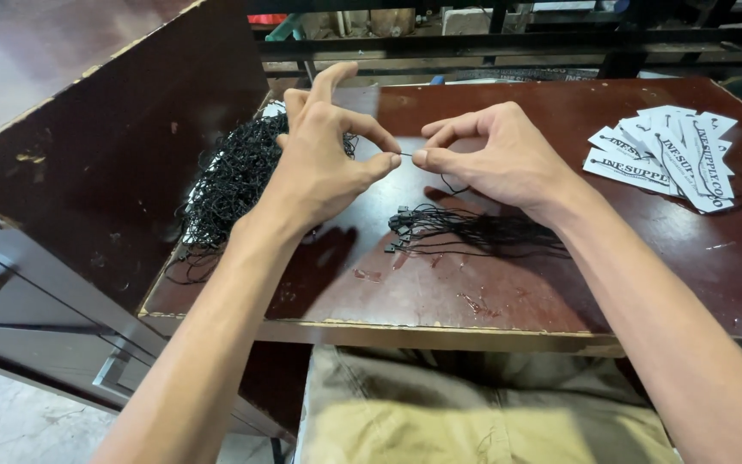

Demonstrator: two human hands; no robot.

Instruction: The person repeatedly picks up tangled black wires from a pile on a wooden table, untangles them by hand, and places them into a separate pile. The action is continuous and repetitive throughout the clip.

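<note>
1. A thin black string (406, 155) is pinched between both hands above the middle of the worktop (508, 292). The short stretch that shows runs left to right, level, with its long axis across the scene; a loop of it drops below the right hand and curls toward the worktop.
2. The left hand (324, 159) grasps the string's left end between thumb and forefinger; its other fingers are spread and raised.
3. The right hand (495, 155) grasps the right end with thumb tip and forefinger; the remaining fingers are curled in.
4. Just below the hands lies a small bundle of black strings (465, 232) on the worktop, long axis left to right, its small black clasps at the left end.
5. To the left, against a dark brown side board (122, 163), sits a large tangled heap of black strings (229, 185).
6. At the far right lies a fanned pile of white paper tags (667, 155), oblong with dark print, overlapping.
7. The worktop is dark red-brown, scuffed, with a chipped near edge.
</note>
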